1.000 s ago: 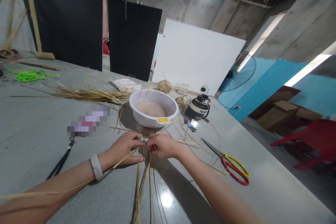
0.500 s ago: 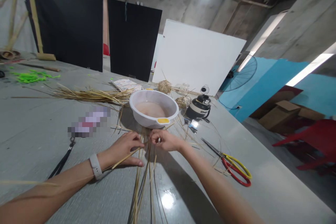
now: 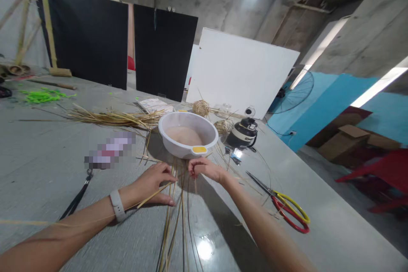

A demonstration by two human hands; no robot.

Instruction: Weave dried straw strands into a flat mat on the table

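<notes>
My left hand point(image 3: 152, 183) lies on the grey table point(image 3: 47, 165) with its fingers pressed down on a bundle of thin bamboo strips point(image 3: 174, 221) that runs toward me. One long strip passes under its palm and along my forearm. My right hand point(image 3: 204, 168) is just beyond it, fingers pinched on the far ends of the strips, close to the white basin point(image 3: 188, 134). A pale watch band sits on my left wrist.
The basin holds cloudy water. Red-and-yellow scissors point(image 3: 283, 204) lie to the right. A black-and-cream pot point(image 3: 244, 133), small woven balls point(image 3: 200, 107), a pile of strips point(image 3: 111, 117), green scraps point(image 3: 41, 95) and a black strap point(image 3: 75, 202) are around. The table edge drops off at right.
My right hand has moved away from the left, forward toward the basin, still pinching the strips. The left hand has stayed pressed on the bundle.
</notes>
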